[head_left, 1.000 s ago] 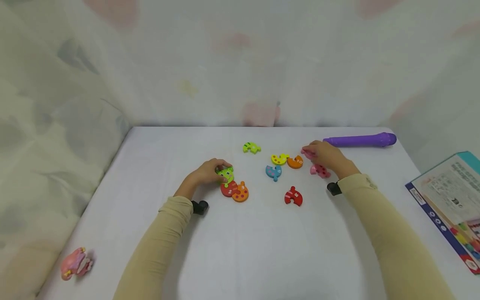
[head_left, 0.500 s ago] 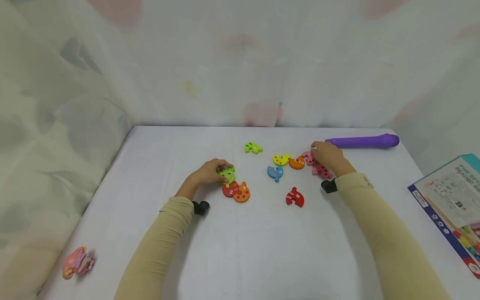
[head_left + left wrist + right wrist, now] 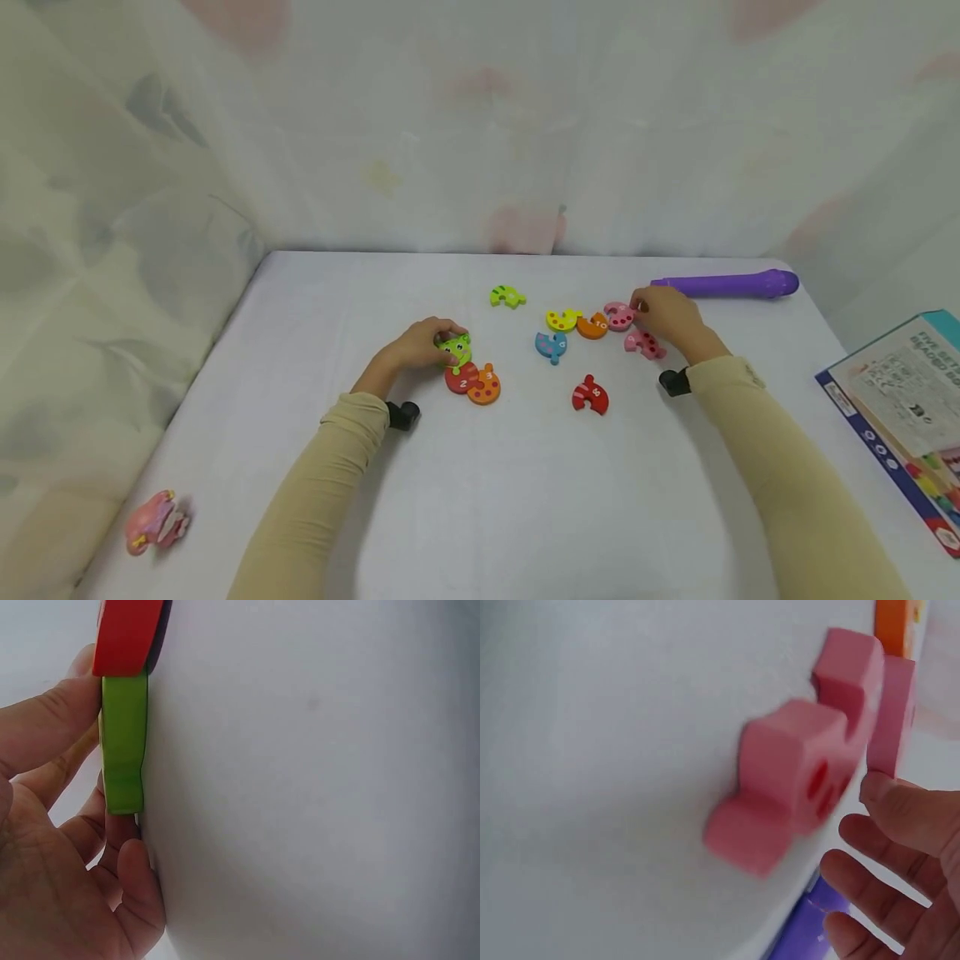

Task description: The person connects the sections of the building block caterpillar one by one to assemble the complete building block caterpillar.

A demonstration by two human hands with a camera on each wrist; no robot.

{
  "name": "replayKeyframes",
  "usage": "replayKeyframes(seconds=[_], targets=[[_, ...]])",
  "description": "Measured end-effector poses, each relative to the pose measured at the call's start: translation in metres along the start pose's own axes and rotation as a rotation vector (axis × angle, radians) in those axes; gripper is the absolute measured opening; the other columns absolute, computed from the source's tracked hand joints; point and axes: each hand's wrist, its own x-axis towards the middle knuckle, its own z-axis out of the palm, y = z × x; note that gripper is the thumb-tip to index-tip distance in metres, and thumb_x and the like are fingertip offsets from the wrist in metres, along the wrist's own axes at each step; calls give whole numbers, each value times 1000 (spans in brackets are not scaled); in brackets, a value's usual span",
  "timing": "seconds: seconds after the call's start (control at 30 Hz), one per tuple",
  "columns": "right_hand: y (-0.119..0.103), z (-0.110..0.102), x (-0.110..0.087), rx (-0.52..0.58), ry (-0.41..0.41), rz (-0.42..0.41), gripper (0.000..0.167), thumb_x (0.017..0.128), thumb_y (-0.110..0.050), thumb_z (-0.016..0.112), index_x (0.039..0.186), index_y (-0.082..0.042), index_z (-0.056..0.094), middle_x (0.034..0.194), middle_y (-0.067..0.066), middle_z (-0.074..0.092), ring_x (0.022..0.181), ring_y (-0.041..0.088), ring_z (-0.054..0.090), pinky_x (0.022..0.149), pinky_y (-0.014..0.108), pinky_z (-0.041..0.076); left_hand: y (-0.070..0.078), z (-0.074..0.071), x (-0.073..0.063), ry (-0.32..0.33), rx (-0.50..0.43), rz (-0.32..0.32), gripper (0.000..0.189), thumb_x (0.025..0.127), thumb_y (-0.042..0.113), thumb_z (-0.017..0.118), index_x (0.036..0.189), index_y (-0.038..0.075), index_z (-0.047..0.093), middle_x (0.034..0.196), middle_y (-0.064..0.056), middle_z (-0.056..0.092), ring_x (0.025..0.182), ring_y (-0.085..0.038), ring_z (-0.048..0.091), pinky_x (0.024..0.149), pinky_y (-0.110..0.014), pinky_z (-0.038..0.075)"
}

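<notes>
My left hand (image 3: 417,343) pinches a green animal-face puzzle piece (image 3: 454,351), thumb on its face and fingers at its far edge. Joined below it are a red piece numbered 2 (image 3: 461,379) and an orange piece numbered 3 (image 3: 484,387). In the right wrist view, my right hand (image 3: 919,859) has loosely bent, spread fingers, with the thumb tip right at the end of a pink piece (image 3: 892,716). That piece lies beside the orange piece numbered 10 (image 3: 592,326). A second pink, spotted piece (image 3: 645,344) lies just below my right hand in the head view.
Other loose pieces are yellow (image 3: 562,320), blue (image 3: 551,346), light green (image 3: 507,296) and red (image 3: 591,395). A purple toy microphone (image 3: 738,284) lies behind my right hand. A box (image 3: 900,417) is at the right edge, a pink figurine (image 3: 156,523) at front left.
The pink piece under my right fingers has come down beside the orange 10, and that hand has drawn off to the right. My left hand keeps its grip on the green piece.
</notes>
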Motion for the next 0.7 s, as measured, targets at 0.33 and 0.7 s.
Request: replayKeyframes(seconds=[0.33,0.7], targets=[[-24,-7,-4,45,93,-195,16,89,-10,60,105,-8,64,98,11,64,90,29,56,81,45,47,4,-5,0,16,19,-4,49,81,17,70,128,14,54,119,-12,50,111,-27,44,96,-44,37],[-113,16,10,-86,0,-477,17,86,-13,65,102,-16,69,98,0,67,90,19,58,80,36,48,0,-1,4,8,10,14,49,81,18,70,128,14,54,120,-13,50,112,-28,44,96,-44,37]])
